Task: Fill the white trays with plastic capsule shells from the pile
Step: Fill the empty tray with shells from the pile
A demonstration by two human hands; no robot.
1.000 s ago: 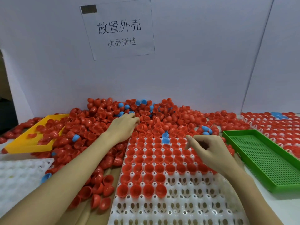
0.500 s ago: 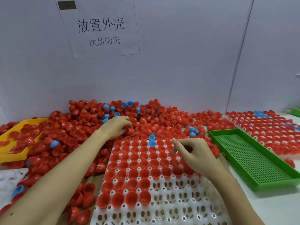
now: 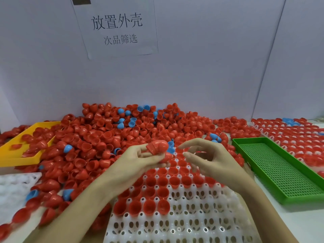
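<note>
1. White tray [image 3: 184, 223] lay nearest, flat on the worktop [image 3: 298, 223]. Its near rows stood bare; the far rows held red shells seated open side up.
2. A second white tray [image 3: 12, 186] showed at the left edge, partly under loose shells.
3. Both forearms reached in from the near edge and met above the filled rows.
4. Left hand [image 3: 140, 158]: grip curled around a clutch of red shells [image 3: 157, 146], thumb and fingers clamped on them, held just above the tray.
5. Right hand [image 3: 208, 156]: fingers loosely curled, thumb and forefinger apart, nothing seen between them. Fingertips pointed at the left hand's shells, close but not touching.
6. Green tray [image 3: 280, 172], perforated floor, sat right of the white tray, running away at a slant.
7. Yellow tray [image 3: 19, 155] sat at the left, holding several red shells, the pile spilling against its right side.
8. Pile [image 3: 122, 134] spread across the worktop behind the white tray up to the back wall: mostly red, a few blue shells [image 3: 130, 122] scattered through it.
9. Far right: another tray [image 3: 289, 135], filled with red shells, a few blue ones at its far end.
10. On the wall [image 3: 210, 58], a paper sign [image 3: 117, 28] with printed Chinese characters.
</note>
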